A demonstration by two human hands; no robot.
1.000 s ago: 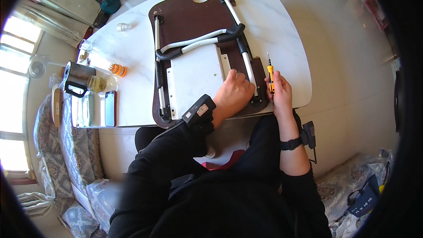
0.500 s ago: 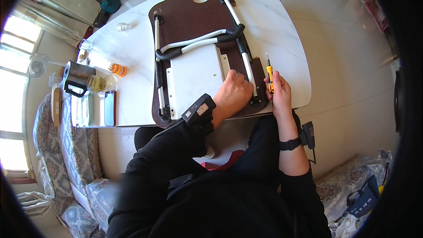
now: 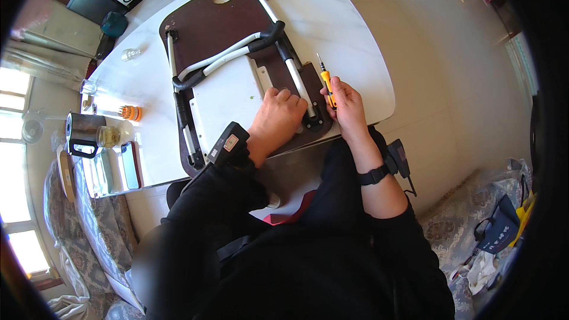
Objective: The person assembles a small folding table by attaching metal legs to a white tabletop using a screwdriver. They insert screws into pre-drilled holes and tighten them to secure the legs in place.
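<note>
A dark brown folding lap table [image 3: 204,26] lies underside up, its white tubular legs with black foam sleeves [image 3: 272,34] folded over it. A white panel [image 3: 228,92] with screw-holed flanges is set on the underside. My left hand [image 3: 277,120] rests at the panel's right flange, close to the right leg, fingers curled down; whatever they hold is hidden. My right hand [image 3: 347,109] is closed round the handle of a yellow and black screwdriver [image 3: 327,88], its tip pointing up and away, just right of the lap table.
The marble-look table [image 3: 355,62] carries everything. At its left are an orange bit holder [image 3: 130,112], a phone [image 3: 130,165], an electric kettle [image 3: 85,133], a glass jar [image 3: 108,136] and a small clear glass [image 3: 131,54]. Patterned sofas [image 3: 98,225] stand left and lower right.
The view has turned, so the tables and hands sit further left in the picture. My left hand's curled fingers have shifted at the panel's flange; the right still grips the screwdriver.
</note>
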